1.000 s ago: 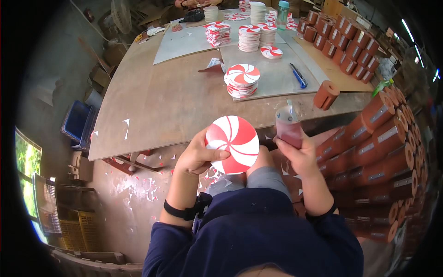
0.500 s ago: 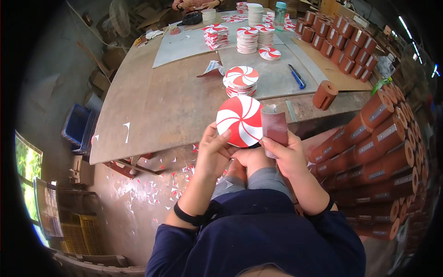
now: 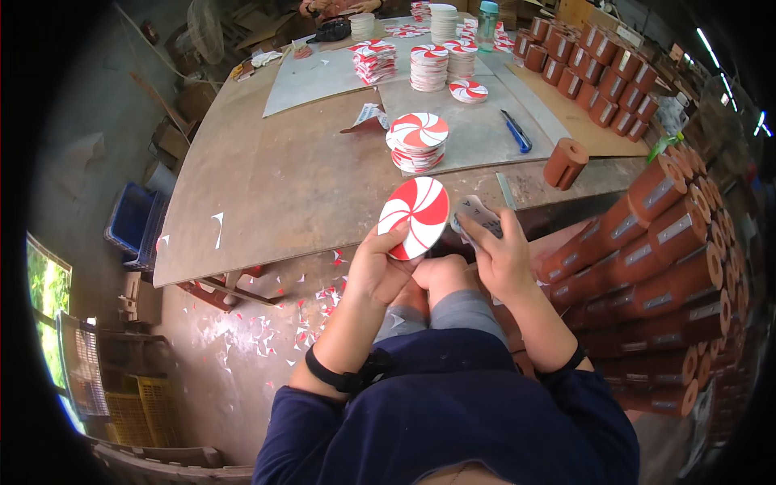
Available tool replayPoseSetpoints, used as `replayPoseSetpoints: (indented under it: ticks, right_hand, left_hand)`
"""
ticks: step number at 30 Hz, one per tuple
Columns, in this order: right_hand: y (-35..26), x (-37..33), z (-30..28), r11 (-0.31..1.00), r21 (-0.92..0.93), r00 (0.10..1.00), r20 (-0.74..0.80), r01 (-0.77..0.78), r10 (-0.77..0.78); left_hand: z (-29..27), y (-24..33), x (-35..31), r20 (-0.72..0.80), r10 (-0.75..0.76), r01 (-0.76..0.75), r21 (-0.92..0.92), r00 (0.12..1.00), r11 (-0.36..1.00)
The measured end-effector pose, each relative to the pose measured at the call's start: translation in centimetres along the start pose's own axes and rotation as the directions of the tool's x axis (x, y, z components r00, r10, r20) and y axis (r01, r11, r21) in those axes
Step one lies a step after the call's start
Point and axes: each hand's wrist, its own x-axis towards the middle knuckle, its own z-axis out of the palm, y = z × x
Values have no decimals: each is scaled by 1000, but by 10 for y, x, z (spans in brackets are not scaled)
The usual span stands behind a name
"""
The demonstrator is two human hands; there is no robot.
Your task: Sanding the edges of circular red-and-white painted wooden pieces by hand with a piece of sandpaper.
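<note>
Above my lap, my left hand point(image 3: 381, 257) pinches a round disc point(image 3: 415, 217) with a red-and-white swirl face, thumb on the front and the other fingers behind it. My right hand point(image 3: 503, 252) grips a folded piece of sandpaper point(image 3: 480, 215), its pale printed back showing, close to the disc's right edge. Whether the two touch is hard to make out. Just beyond, at the table's near edge, stands a stack of similar swirl discs point(image 3: 418, 139). A dark brown scrap of sandpaper point(image 3: 368, 123) lies beside that stack.
Further back on the table point(image 3: 267, 174) are more disc stacks point(image 3: 428, 69). To the right lie a blue utility knife point(image 3: 516, 132) and one brown slotted cylinder point(image 3: 566, 164). Brown cylinders point(image 3: 647, 242) are piled at my right. Paper scraps point(image 3: 263, 327) litter the floor. Another person's hands point(image 3: 335, 8) show across the table.
My left hand has tilted the disc so its face is narrower in view. My right hand has turned the sandpaper over, from brown side to printed back, and lowered it slightly.
</note>
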Motion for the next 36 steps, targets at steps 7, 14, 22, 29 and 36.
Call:
replayPoseSetpoints:
  ticks: [7, 14, 22, 29, 36]
  right_hand:
    - [-33, 18, -18, 998, 32, 996, -72, 53, -50]
    - [14, -6, 1, 997, -43, 995, -75, -64, 61]
    - [0, 0, 0, 997, -77, 1000, -26, 6, -7]
    - [-30, 9, -8, 988, -8, 974, -168, 154, -153]
    - [1, -7, 0, 999, -31, 998, -53, -45, 44]
  left_hand:
    - [0, 0, -2, 26, 22, -23, 40, 999, 999]
    - [9, 9, -2, 4, 93, -93, 134, 996, 987]
    - [-3, 9, -5, 2, -16, 16, 73, 1000, 997]
    - [-2, 6, -6, 4, -44, 43, 99, 999, 994]
    - [-2, 11, -6, 52, -62, 59, 58, 997, 997]
